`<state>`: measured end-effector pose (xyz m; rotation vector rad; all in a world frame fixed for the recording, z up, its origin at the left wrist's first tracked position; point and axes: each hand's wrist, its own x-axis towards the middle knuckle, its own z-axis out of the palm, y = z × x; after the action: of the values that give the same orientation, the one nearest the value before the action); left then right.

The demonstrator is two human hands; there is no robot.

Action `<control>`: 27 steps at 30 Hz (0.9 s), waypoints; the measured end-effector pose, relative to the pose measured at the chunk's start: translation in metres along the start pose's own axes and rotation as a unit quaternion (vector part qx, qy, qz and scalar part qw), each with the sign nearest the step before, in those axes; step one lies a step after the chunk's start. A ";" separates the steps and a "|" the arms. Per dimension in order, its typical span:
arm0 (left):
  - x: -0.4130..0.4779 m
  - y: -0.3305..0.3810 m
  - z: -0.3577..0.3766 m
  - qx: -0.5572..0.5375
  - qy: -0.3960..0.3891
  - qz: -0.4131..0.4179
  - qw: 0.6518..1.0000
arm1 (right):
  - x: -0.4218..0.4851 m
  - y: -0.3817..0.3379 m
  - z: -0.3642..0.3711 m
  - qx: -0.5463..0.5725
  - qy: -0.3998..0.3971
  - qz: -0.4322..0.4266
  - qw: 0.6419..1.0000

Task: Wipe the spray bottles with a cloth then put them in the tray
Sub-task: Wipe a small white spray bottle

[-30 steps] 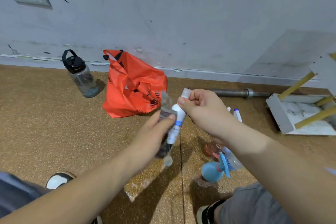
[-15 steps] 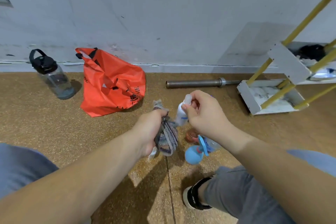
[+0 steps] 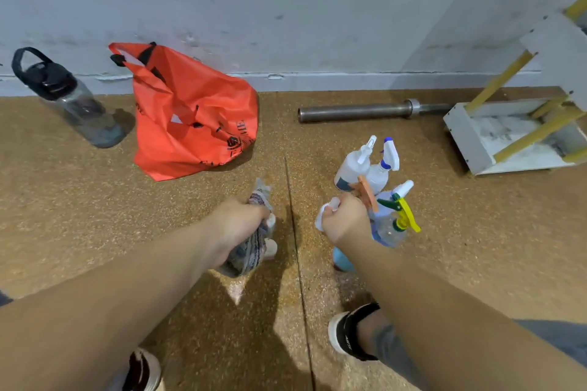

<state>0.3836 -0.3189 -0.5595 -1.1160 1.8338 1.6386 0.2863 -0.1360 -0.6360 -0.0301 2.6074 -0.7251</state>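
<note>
Left hand (image 3: 236,222) grips cloth (image 3: 251,252), right hand (image 3: 345,220) bottle (image 3: 320,216)

- It looked like a gym corner rather than a home.
- A steel barbell (image 3: 365,111) lay along the foot of the wall (image 3: 286,9).
- The floor (image 3: 95,216) was speckled tan with a seam through it.
- The grey wall was scuffed and marked.
- A sports water bottle (image 3: 68,101) and an orange bag (image 3: 193,117) sat by the wall, with a white tray (image 3: 470,140) on yellow rods at the right.
</note>
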 end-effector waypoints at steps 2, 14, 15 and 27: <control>0.015 -0.006 -0.001 -0.009 0.022 -0.024 0.999 | 0.013 0.007 0.016 -0.007 -0.007 0.021 1.000; 0.064 -0.066 0.017 -0.029 0.071 -0.101 0.992 | 0.049 0.041 0.068 -0.231 -0.085 0.063 0.967; 0.064 -0.068 0.018 -0.026 0.068 -0.103 0.992 | 0.050 0.042 0.069 -0.253 -0.088 0.061 0.961; 0.040 -0.078 0.004 -0.002 0.049 -0.072 0.996 | 0.014 -0.007 0.049 -0.217 -0.122 -0.015 0.968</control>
<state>0.4213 -0.3240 -0.6381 -1.3188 1.7640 1.5317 0.2926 -0.1676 -0.6759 -0.2724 2.4775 -0.1350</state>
